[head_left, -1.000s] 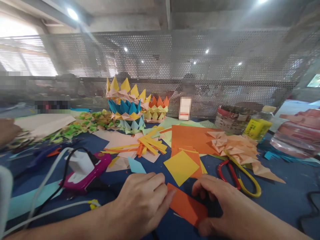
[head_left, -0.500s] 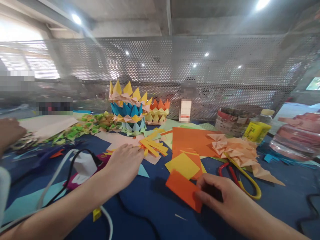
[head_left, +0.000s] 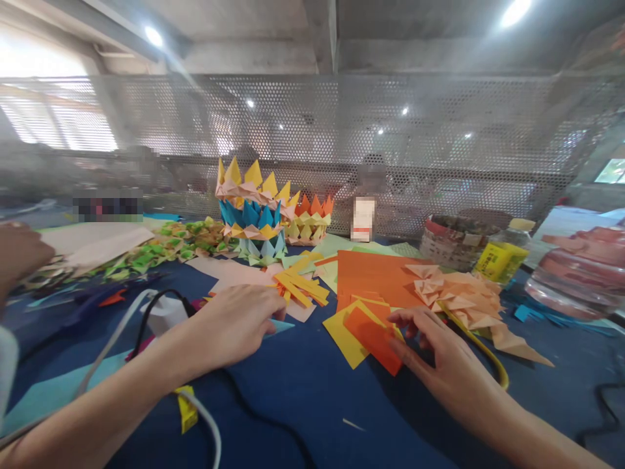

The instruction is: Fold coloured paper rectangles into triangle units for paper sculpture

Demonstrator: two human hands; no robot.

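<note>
My right hand rests with spread fingers on an orange paper piece that lies over a yellow square on the blue table. My left hand reaches forward, fingers curled over pink paper pieces and a light blue scrap, beside a bundle of yellow and orange strips. What the left fingers hold, if anything, is hidden.
Stacked folded paper crowns stand at the back centre. A large orange sheet, peach folded pieces, scissors, a glue gun with cables, green folded pieces, a basket and a bottle surround the hands. Another person's hand is at far left.
My left hand left the orange piece and reached forward to the pink papers. My right hand slid the orange piece forward onto the yellow square and opened its fingers.
</note>
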